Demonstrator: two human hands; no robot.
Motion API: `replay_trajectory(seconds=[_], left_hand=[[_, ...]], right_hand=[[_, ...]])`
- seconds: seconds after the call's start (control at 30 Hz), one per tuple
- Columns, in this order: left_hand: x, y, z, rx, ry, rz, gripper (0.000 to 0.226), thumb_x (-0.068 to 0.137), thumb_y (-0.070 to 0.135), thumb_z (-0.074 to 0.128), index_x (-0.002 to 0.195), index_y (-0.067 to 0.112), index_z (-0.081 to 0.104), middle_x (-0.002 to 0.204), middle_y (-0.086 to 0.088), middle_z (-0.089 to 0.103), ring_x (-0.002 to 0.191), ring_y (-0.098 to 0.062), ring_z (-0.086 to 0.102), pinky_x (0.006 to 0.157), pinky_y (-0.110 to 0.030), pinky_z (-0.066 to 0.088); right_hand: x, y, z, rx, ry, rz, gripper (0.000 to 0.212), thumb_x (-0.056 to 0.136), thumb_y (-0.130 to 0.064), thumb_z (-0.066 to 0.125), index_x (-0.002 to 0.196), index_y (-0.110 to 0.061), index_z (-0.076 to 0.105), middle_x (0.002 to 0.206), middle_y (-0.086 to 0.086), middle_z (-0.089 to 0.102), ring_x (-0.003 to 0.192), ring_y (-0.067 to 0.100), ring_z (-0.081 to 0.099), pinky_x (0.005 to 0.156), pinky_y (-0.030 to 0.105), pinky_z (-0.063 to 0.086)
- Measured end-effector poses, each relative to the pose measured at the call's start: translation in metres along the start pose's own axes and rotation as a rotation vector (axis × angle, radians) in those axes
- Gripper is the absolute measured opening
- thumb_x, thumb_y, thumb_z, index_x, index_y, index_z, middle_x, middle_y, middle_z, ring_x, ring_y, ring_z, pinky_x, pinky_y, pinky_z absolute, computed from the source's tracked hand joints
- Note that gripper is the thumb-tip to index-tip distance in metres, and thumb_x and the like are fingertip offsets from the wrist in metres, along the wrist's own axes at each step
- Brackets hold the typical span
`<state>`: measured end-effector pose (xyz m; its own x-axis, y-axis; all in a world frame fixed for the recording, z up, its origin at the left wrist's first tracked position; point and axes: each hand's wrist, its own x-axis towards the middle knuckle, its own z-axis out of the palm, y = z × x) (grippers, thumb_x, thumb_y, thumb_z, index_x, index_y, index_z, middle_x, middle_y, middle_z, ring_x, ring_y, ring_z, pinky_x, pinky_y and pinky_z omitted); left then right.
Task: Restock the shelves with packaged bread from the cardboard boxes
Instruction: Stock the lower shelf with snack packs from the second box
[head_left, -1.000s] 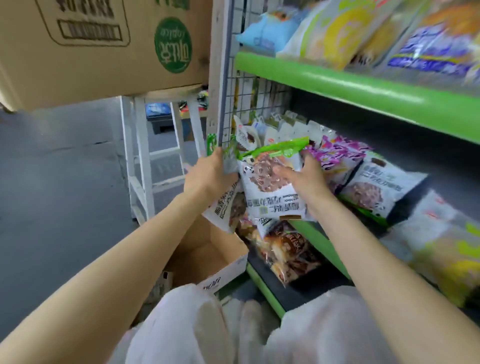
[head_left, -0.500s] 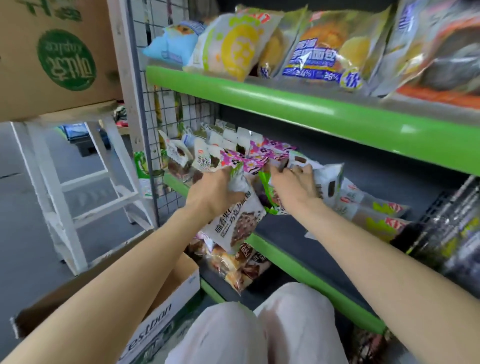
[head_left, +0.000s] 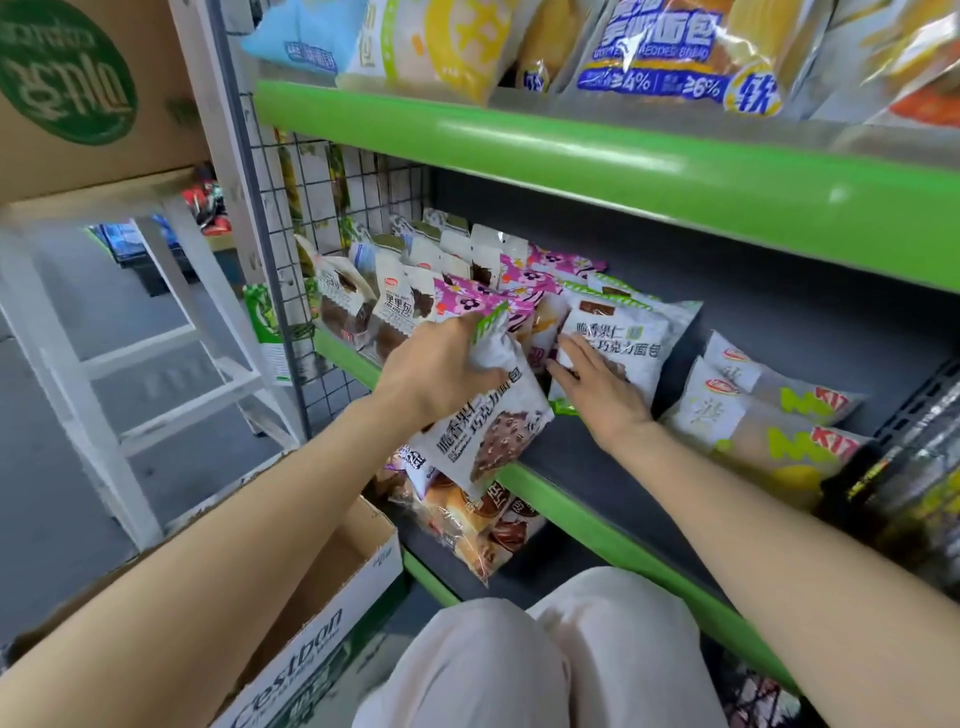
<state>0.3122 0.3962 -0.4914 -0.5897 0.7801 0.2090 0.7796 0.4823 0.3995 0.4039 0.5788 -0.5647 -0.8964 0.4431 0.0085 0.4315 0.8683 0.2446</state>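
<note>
Left hand: our left hand (head_left: 441, 371) clenches the crimped top of a white chocolate-bread packet (head_left: 485, 423), which hangs tilted over the green front edge of the middle shelf (head_left: 587, 512).
Right hand: our right hand (head_left: 597, 387) lies flat with fingers spread on a second white packet (head_left: 628, 338) already lying on the shelf; the fingers press on it rather than grip it.
Shelf row: to the left of both packets stand pink flowered packets (head_left: 480, 301) and dark-bread packets (head_left: 397, 306), running back toward the wire mesh side panel (head_left: 291, 218).
Right of the row: well apart from our right hand, pale packets with green lettering (head_left: 769, 415) lie stacked on the same shelf.
Upper shelf: yellow and blue bread bags (head_left: 675, 47) overhang the green lip above us.
Lower shelf: clear bags of brown rolls (head_left: 467, 514) sit below the held packet.
Floor: an open cardboard box (head_left: 322, 623) stands beside our knees (head_left: 545, 654), with a white stepladder (head_left: 171, 332) behind it.
</note>
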Motion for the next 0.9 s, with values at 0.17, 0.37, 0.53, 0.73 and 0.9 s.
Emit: replay_trajectory(seconds=[0.17, 0.37, 0.53, 0.73, 0.9], left_hand=[[0.002, 0.004, -0.003, 0.036, -0.071, 0.020, 0.066, 0.088, 0.037, 0.062, 0.139, 0.008, 0.035, 0.109, -0.017, 0.063, 0.088, -0.030, 0.059, 0.073, -0.036, 0.047], [0.008, 0.020, -0.016, -0.013, -0.091, 0.057, 0.071, 0.090, 0.028, 0.061, 0.147, 0.010, 0.024, 0.138, -0.016, 0.050, 0.123, -0.031, 0.050, 0.098, -0.037, 0.042], [0.006, 0.044, -0.009, -0.025, 0.264, 0.137, 0.060, 0.083, 0.030, 0.068, 0.132, 0.013, 0.038, 0.127, -0.012, 0.050, 0.115, -0.031, 0.050, 0.090, -0.042, 0.042], [0.011, 0.049, 0.036, -0.062, 0.106, 0.135, 0.053, 0.089, 0.021, 0.061, 0.134, 0.010, 0.035, 0.129, -0.016, 0.042, 0.110, -0.034, 0.051, 0.087, -0.041, 0.047], [0.031, 0.053, 0.067, -0.061, -0.233, 0.060, 0.083, 0.091, 0.017, 0.056, 0.151, 0.027, -0.001, 0.156, -0.017, 0.010, 0.146, -0.029, 0.007, 0.116, -0.037, 0.009]], right_hand=[[-0.002, -0.007, -0.016, 0.814, 0.164, 0.086, 0.043, 0.099, -0.012, 0.041, 0.140, -0.022, 0.042, 0.151, 0.001, 0.032, 0.141, 0.020, 0.029, 0.114, 0.034, 0.025], [-0.037, -0.020, -0.059, 1.402, 0.025, 0.000, 0.037, 0.083, -0.038, 0.066, 0.118, -0.029, 0.057, 0.112, -0.014, 0.061, 0.113, 0.010, 0.056, 0.101, 0.029, 0.043], [-0.048, -0.012, -0.046, 1.431, 0.408, 0.210, 0.040, 0.082, -0.014, 0.071, 0.119, -0.013, 0.055, 0.109, -0.001, 0.064, 0.101, 0.016, 0.061, 0.090, 0.030, 0.048], [-0.036, 0.009, -0.009, 1.509, 0.587, 0.550, 0.063, 0.083, -0.017, 0.069, 0.138, -0.015, 0.038, 0.135, 0.004, 0.053, 0.124, 0.024, 0.050, 0.107, 0.045, 0.039], [-0.022, 0.016, 0.011, 1.277, 0.573, 0.648, 0.085, 0.083, -0.010, 0.069, 0.149, -0.010, 0.016, 0.154, 0.010, 0.027, 0.140, 0.025, 0.031, 0.114, 0.039, 0.029]])
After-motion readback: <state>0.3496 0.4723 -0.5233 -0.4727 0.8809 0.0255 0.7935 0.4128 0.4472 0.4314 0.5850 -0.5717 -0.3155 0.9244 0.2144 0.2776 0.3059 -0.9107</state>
